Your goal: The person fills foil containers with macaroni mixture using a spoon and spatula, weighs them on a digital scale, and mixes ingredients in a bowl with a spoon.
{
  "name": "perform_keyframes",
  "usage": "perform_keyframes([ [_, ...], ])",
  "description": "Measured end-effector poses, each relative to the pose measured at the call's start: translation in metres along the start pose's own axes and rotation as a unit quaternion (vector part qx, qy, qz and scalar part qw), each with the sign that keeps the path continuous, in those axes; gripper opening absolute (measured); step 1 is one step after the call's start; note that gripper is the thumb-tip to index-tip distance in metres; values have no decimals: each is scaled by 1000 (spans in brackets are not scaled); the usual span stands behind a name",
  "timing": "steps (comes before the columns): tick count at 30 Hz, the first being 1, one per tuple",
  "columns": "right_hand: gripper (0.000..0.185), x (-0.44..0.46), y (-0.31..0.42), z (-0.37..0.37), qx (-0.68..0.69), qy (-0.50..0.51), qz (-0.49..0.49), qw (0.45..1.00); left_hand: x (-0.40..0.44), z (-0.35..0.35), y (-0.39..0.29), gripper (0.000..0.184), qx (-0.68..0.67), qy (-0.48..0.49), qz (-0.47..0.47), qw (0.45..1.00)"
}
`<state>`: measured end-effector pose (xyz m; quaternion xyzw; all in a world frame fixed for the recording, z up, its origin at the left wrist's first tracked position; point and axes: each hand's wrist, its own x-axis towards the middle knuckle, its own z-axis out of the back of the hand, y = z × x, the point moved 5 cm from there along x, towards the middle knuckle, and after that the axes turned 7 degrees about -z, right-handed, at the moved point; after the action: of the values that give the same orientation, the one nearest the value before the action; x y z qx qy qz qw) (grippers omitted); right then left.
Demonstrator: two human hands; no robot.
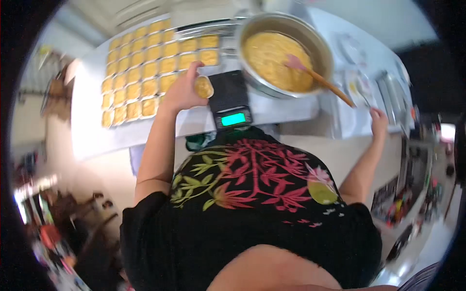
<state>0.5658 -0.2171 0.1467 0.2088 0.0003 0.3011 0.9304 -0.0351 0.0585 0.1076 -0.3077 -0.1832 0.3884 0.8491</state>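
My left hand (pixel 183 92) is closed around a small foil tray (pixel 204 87) filled with a yellow mixture, at the left edge of a black kitchen scale (pixel 228 94) with a lit green display. Out to the right, my right hand (pixel 379 122) pinches the end of a thin metal utensil (pixel 367 99) that looks like a spoon; its far end is blurred over a small dish. Between the hands stands a large metal pot (pixel 272 92) of yellow mixture (pixel 272 58). A wooden spoon (pixel 330 87) leans in it, its handle over the rim.
Rows of filled foil trays (pixel 141 72) cover the left of the white-covered table (pixel 94 140). Stacked empty foil trays (pixel 204 28) lie behind them. On the right are a small dish (pixel 358 86), a clear bag or lid (pixel 350 48) and a shiny metallic item (pixel 392 94).
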Motion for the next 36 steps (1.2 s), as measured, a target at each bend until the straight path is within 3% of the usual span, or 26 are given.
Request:
perform_keyframes([
  [1, 30, 9, -14, -9, -46, -25, 6, 999, -13, 16, 7, 88, -2, -13, 29, 999],
  [4, 33, 23, -31, -36, 45, 26, -20, 998, -53, 70, 41, 85, 15, -54, 138, 989],
  [6, 32, 29, -42, -47, 59, -1, -29, 998, -82, 108, 71, 84, 23, -91, 204, 975],
  [7, 31, 31, -48, -53, 57, -33, -31, 997, -96, 126, 91, 82, 62, -145, 204, 966],
  [10, 30, 23, -43, -59, 127, 27, -95, 987, -130, 179, 153, 80, 105, -179, 269, 940],
  [14, 33, 7, -32, -58, 165, 83, -210, 960, -156, 231, 232, 80, 139, -178, 331, 916],
  [16, 45, -3, -19, -43, 125, 37, -200, 971, -156, 252, 260, 81, 138, -176, 364, 904],
  [19, 60, 7, -47, -30, -13, -75, -137, 988, -150, 275, 313, 82, 165, -186, 387, 888],
  [22, 62, -37, -41, -7, -116, -100, -159, 975, -133, 285, 371, 83, 175, -206, 387, 881],
  [26, 64, -114, -38, -1, -125, -39, -225, 966, -94, 290, 432, 84, 169, -252, 382, 873],
  [28, 62, -142, -62, -9, -92, -22, -212, 973, -68, 293, 445, 83, 136, -250, 406, 868],
  [31, 62, -189, -37, -13, -184, 20, -253, 950, -21, 297, 486, 84, 141, -261, 399, 868],
  [36, 59, -231, -44, -37, -256, 78, -262, 927, 42, 310, 489, 95, 135, -266, 404, 865],
])
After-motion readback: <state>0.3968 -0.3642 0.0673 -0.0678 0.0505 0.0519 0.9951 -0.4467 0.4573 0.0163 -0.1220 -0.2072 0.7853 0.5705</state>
